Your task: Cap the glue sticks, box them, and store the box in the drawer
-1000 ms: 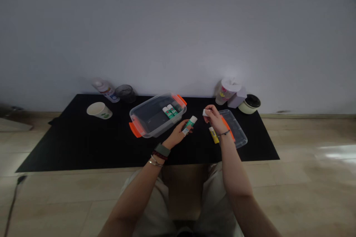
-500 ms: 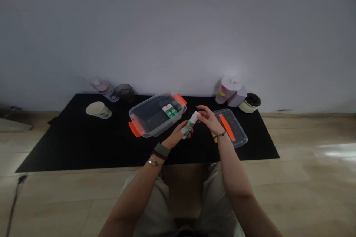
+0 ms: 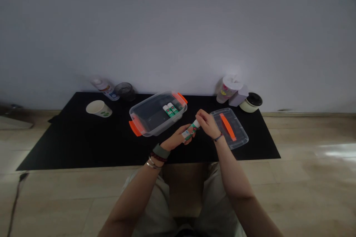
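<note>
Between my hands is a green and white glue stick (image 3: 190,132), tilted with its white cap end up and to the right. My left hand (image 3: 177,139) is closed around its body. The fingers of my right hand (image 3: 208,124) are wrapped round the white cap, hiding most of it. Just beyond my left hand stands a clear plastic box (image 3: 158,130) with orange clips. Two similar glue sticks (image 3: 170,110) lie side by side at its right end. Flat on the table beside my right wrist is the clear lid (image 3: 241,136) with an orange handle (image 3: 228,127).
On the left of the black table (image 3: 83,146) are a paper cup (image 3: 97,109), a spray can (image 3: 107,90) and a dark glass bowl (image 3: 125,92). At the back right stand a lidded plastic cup (image 3: 226,90), a pale box (image 3: 238,96) and a cream pot (image 3: 249,106) with a dark lid.
My right hand has closed more tightly round the cap, its fingers now curled in. Both hands and the glue stick have come slightly nearer. The yellow thing by my right wrist is now hidden.
</note>
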`<action>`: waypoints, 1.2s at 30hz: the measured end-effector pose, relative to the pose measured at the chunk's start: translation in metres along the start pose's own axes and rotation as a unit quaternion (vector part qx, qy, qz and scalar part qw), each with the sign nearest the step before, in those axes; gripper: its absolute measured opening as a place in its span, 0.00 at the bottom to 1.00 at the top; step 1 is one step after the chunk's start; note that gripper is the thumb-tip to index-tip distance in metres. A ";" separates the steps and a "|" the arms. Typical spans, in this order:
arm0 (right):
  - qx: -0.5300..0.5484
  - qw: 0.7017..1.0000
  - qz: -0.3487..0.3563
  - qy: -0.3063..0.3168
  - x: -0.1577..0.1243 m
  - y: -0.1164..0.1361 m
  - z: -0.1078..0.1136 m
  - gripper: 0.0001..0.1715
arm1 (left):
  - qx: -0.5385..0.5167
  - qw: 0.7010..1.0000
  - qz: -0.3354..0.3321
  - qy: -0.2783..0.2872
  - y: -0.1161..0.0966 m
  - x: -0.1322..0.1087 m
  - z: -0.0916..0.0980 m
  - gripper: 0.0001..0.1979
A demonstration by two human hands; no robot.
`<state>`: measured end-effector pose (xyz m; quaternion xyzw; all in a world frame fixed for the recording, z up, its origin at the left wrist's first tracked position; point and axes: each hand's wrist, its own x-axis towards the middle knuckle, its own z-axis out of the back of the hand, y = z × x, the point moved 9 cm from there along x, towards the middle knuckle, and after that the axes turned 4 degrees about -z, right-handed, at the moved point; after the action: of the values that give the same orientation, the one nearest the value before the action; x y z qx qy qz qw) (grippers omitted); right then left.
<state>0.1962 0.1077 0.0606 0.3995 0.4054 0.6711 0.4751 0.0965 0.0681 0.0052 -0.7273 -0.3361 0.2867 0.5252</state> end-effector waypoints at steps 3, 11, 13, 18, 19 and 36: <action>-0.081 0.997 0.001 -0.002 0.001 0.007 -0.005 0.15 | 0.092 0.995 -0.030 -0.028 -0.004 -0.001 0.004 0.21; -0.202 0.978 -0.060 -0.005 0.006 -0.008 -0.016 0.15 | 0.458 0.876 -0.072 -0.135 -0.016 -0.005 0.017 0.14; -0.222 0.971 -0.083 -0.012 0.006 -0.014 -0.018 0.14 | 0.488 0.860 -0.054 -0.141 -0.015 -0.004 0.020 0.15; -0.172 0.980 -0.076 -0.062 0.000 0.000 -0.009 0.19 | 0.312 0.947 -0.048 -0.061 -0.017 0.001 0.017 0.15; -0.141 0.987 -0.050 -0.055 -0.001 0.008 -0.009 0.20 | 0.226 0.973 -0.028 -0.029 -0.014 0.001 0.012 0.18; -0.207 0.973 -0.098 -0.039 -0.002 -0.006 -0.015 0.21 | 0.157 0.986 0.032 -0.043 -0.002 -0.004 0.012 0.18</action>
<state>0.1850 0.1048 0.0494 0.2764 0.2764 0.6743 0.6265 0.0848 0.0725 0.0042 -0.6331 -0.2857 0.3836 0.6086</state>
